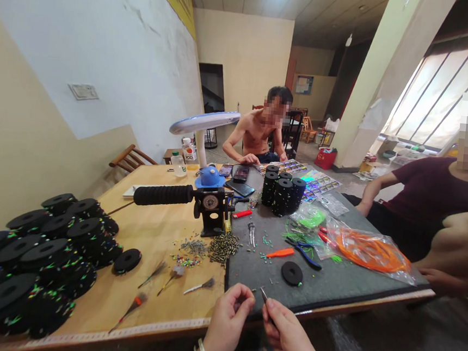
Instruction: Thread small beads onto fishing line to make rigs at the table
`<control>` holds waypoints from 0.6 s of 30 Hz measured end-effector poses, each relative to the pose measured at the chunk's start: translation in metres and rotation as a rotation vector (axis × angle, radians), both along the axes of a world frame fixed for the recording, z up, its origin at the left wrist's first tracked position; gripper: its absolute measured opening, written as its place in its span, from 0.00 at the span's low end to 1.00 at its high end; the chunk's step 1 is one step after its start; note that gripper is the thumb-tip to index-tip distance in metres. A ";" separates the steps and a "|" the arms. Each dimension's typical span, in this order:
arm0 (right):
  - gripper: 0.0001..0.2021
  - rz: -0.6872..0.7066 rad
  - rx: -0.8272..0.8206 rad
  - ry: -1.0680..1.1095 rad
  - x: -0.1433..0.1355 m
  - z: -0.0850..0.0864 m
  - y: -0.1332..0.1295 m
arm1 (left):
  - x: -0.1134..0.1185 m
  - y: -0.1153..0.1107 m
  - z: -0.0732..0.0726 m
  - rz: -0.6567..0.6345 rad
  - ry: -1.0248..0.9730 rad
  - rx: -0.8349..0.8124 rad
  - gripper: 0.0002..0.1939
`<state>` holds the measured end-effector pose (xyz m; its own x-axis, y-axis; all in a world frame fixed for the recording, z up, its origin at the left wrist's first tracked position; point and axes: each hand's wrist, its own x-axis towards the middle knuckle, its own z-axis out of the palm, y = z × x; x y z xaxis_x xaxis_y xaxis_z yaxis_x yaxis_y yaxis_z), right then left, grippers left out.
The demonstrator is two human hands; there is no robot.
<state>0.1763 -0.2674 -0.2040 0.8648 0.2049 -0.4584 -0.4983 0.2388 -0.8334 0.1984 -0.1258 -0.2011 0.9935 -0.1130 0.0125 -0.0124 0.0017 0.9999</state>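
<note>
Near the front edge of the dark mat, my left hand (233, 315) is closed in a pinch. What its fingertips hold is too small to make out. Just to its right, my right hand (284, 324) grips a slim pointed metal tool (264, 293), perhaps tweezers, its tip angled toward the left fingertips. Beyond the hands a black foam ring (287, 266) lies flat on the mat (250, 275). Around it are an orange tapered piece (279, 252), blue-handled pliers (306, 255) and scattered turquoise beads (268, 242).
Stacks of black foam rings (52, 258) fill the table's left side. A clamped device with a black foam grip (162, 195) stands mid-table behind small brass-coloured parts (224, 248). Bagged orange cord (370, 253) lies right. One person (262, 129) sits opposite, another (425, 187) at right.
</note>
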 end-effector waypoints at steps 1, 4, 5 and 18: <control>0.27 -0.007 -0.032 -0.019 0.001 -0.001 -0.003 | 0.000 0.000 0.000 0.005 0.007 -0.012 0.12; 0.27 -0.119 -0.256 -0.222 0.005 -0.001 -0.024 | 0.001 0.001 0.001 0.018 0.035 -0.065 0.15; 0.26 -0.185 -0.389 -0.343 0.008 0.001 -0.036 | 0.001 0.002 0.001 0.028 0.048 -0.093 0.16; 0.18 -0.055 -1.815 -0.834 0.049 0.000 -0.144 | -0.019 0.032 0.016 0.315 0.166 -0.360 0.21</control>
